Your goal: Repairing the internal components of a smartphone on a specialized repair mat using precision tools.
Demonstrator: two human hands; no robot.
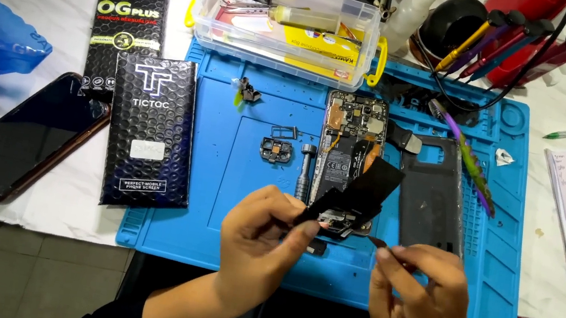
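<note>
black flex strip (361, 189) with a small module at its lower end sits pinched in my left hand (263, 242), held up over the near edge of the blue repair mat (236, 174), just in front of the opened phone (348, 146). left fingers are clamped on the strip's lower end. right hand (419, 299) is closed around a thin dark tool (379, 243), tip just beside the module; can't tell if it touches. hands are close together, not joined. i judge the step as working the small module on the strip with the tool tip. next move calls for a steady left grip and a fine, light tool touch, since the strip bends easily. back cover (434, 197) lies right of the phone, small camera part (275, 150) mid-mat, two black screen boxes (151, 132) at the mat's left edge.
</note>
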